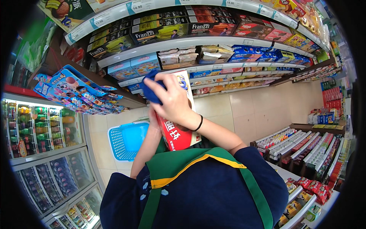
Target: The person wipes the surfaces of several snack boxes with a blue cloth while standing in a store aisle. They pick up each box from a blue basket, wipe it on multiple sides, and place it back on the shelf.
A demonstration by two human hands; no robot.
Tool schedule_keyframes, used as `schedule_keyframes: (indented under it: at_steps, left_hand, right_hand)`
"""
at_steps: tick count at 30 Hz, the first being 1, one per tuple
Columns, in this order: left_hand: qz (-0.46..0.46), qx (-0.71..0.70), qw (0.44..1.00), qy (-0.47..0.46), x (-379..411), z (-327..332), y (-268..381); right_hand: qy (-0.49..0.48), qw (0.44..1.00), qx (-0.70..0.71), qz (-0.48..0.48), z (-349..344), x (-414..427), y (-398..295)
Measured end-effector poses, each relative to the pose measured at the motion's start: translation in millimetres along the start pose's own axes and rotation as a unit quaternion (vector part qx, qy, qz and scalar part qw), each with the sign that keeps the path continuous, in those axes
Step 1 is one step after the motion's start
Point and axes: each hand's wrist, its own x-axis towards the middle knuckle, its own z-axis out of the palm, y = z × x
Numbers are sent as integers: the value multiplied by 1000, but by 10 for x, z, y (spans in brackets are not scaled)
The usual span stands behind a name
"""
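My right hand [173, 98], with a black band at the wrist, holds a dark blue cloth [151, 90] at the upper left part of a red and white food carton [175, 136]. My left hand [153, 118] grips the carton's left side from below; most of its fingers are hidden behind the carton and my right hand. The carton is tilted in front of my chest, close to my green apron [177, 166]. Printed writing and a picture cover its face, partly hidden by my right forearm.
Shelves of boxed biscuits [160, 31] curve across the front. A blue plastic basket [128, 140] stands on the tiled floor [243, 111] at left. Hanging snack packs [77, 88] jut out near a glass-door drinks fridge [48, 128]. Low racks of small goods [303, 148] line the right.
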Motion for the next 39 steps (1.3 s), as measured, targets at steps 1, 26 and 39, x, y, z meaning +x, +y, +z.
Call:
schedule_keyframes:
  at_steps: [1, 26, 39]
  left_hand:
    - [10, 3, 1000, -11, 11, -12, 16]
    - [-23, 10, 998, -63, 47, -242, 104]
    - [-24, -64, 994, -84, 157, -263, 124]
  right_hand:
    - [-12, 1000, 9, -23, 0, -31, -35]
    - [-42, 995, -88, -33, -316, -559, 76]
    - [-63, 998, -1, -13, -171, -581, -179]
